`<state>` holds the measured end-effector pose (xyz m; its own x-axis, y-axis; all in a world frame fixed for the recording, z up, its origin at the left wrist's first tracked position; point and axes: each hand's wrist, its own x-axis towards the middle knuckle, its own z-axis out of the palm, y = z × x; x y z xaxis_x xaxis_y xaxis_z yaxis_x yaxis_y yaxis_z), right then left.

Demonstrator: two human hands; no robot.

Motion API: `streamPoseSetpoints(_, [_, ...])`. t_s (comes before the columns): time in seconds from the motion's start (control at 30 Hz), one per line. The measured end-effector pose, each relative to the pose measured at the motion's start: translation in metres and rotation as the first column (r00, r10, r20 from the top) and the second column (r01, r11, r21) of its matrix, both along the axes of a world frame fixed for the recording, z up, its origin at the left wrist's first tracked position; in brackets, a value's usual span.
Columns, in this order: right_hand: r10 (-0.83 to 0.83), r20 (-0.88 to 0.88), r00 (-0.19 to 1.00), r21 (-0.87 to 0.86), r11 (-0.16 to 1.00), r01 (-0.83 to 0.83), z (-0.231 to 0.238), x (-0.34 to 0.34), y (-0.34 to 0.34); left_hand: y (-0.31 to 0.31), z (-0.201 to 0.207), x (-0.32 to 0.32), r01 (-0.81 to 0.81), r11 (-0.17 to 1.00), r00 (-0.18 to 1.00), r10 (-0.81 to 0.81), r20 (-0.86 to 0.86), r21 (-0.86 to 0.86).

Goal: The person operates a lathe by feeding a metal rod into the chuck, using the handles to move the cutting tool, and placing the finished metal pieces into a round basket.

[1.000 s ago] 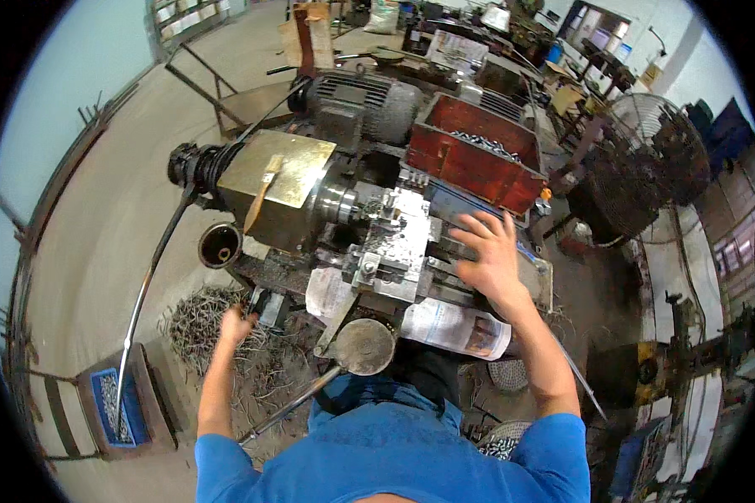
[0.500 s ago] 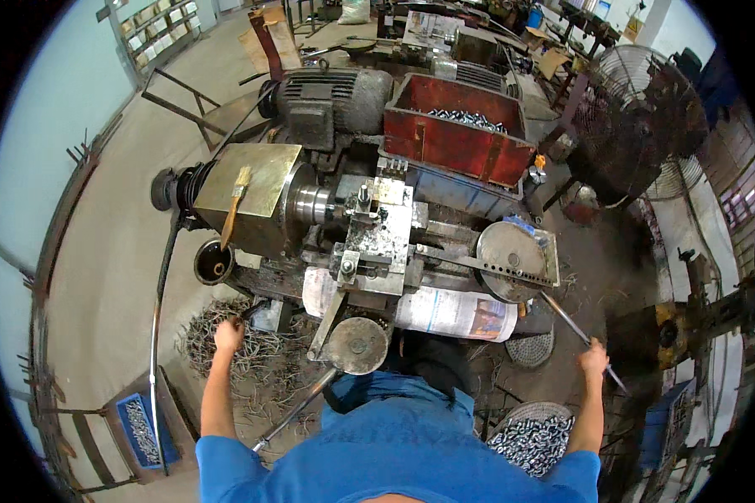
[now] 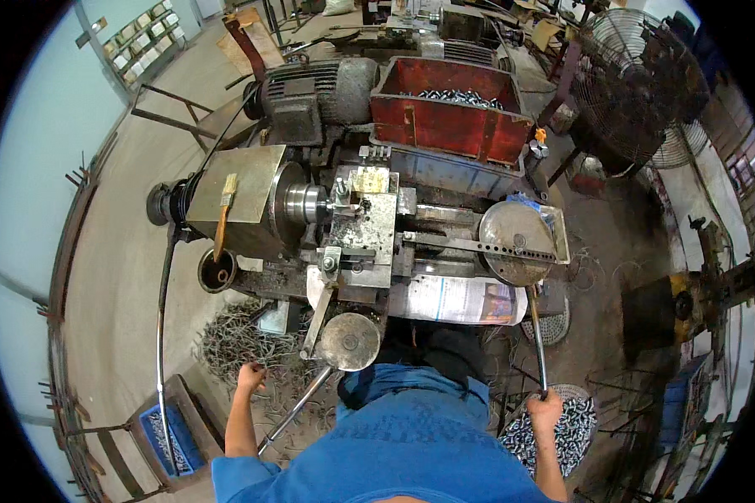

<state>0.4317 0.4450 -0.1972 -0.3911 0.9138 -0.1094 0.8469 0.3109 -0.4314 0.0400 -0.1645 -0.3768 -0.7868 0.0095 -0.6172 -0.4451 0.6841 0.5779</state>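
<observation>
Firmly, as we saw it, the right hand [image 3: 544,409] wrapped its fingers round the lower end of a steel lever [image 3: 538,335], pressed together on the bar. From those fingers the lever's long axis ran forward and slightly left, up to a round metal disc [image 3: 508,228] on the machine. The right hand was the nearer; the left hand [image 3: 250,378] hung well apart across the body, its fingers half curled beside a heap of metal shavings [image 3: 235,339], and we could not tell whether they pinched anything. Between the left fingers and the body we noted a second lever [image 3: 304,400], slanting out from a smaller disc [image 3: 351,342]. Just below and around the right fingers we found the closest obstacle, a basket [image 3: 572,389] of shiny metal pieces [image 3: 564,429]. Ahead and left of the right fingers we saw a newspaper sheet [image 3: 453,300]; farther forward stood a red bin [image 3: 445,127].
</observation>
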Motion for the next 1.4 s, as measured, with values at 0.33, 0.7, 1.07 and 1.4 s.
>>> streamPoseSetpoints(0.33, [-0.001, -0.263, 0.965, -0.135, 0.990, -0.035, -0.016, -0.006, -0.037, 0.029, 0.046, -0.035, 0.126, 0.991, 0.983, -0.132, -0.124, -0.052])
streamPoseSetpoints(0.7, [-0.069, 0.479, 0.875, 0.425, 0.890, -0.163, -0.009, 0.007, 0.183, 0.093, 0.109, -0.107, 0.275, 0.771, 0.744, -0.549, -0.381, -0.575])
streamPoseSetpoints(1.07, [0.210, 0.121, 0.970, 0.599, 0.764, -0.240, 0.058, -0.113, 0.134, 0.144, 0.005, -0.076, -0.019, 0.812, 0.858, -0.287, -0.427, -0.584])
streamPoseSetpoints(1.4, [0.961, -0.182, 0.209, 0.706, 0.275, -0.652, 0.162, -0.350, -0.016, 0.109, 0.109, -0.096, 0.414, 0.663, 0.732, -0.650, -0.205, -0.624])
